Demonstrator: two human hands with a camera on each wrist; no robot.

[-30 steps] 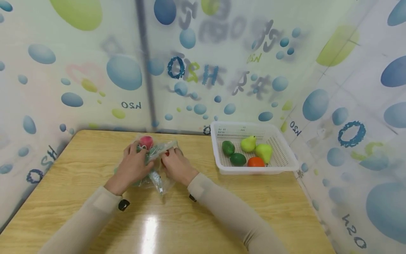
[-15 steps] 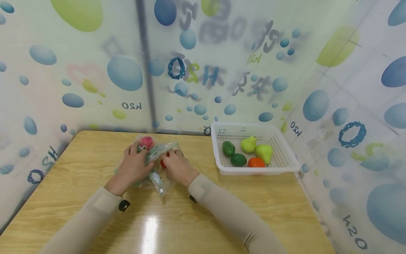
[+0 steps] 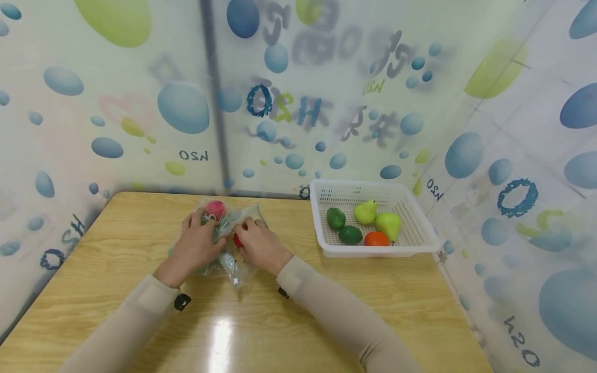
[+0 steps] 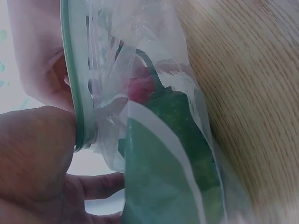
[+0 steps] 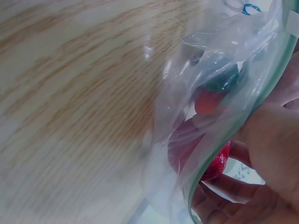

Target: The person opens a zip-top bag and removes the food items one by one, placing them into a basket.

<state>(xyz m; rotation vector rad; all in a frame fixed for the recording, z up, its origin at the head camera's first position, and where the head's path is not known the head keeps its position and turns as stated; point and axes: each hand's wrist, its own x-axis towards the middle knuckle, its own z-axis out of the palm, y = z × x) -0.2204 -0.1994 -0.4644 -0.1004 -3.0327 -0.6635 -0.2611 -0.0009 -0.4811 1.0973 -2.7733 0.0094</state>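
A clear zip bag with a green edge lies on the table, its mouth between both hands. The left hand grips the bag by its opening. At the mouth, the right hand holds a red dimpled fruit that looks like a strawberry, partly behind the plastic. The fruit also shows between the hands in the head view. Through the plastic, the left wrist view shows a dark green pepper-like piece and a pink-red piece. Fingers and folds hide other contents.
To the right stands a white perforated basket. It holds dark green oval fruits, yellow-green pears and an orange-red fruit. The wooden table meets a patterned wall behind.
The right hand has shifted slightly left and changed its finger position at the bag's mouth. More of the red fruit shows beside its fingers. The left hand stays in place.
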